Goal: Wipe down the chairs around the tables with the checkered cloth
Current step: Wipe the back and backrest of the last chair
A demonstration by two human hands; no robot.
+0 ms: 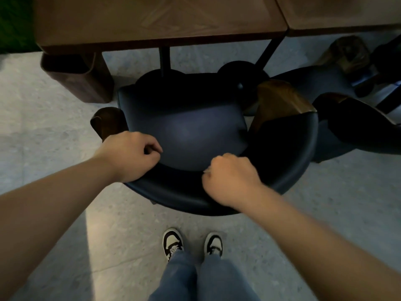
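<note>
**Two hands on the chair back, no cloth in sight**

Both my left hand and right hand rest on the dark chair backrest, fingers curled over its rim. I can't see the checkered cloth anywhere. I judge I'm repositioning the chair; next I need the cloth.

I find no legible text, label, brand, number or sign anywhere in my view; chair, tables, floor and shoes carry no markings I can read.
</note>
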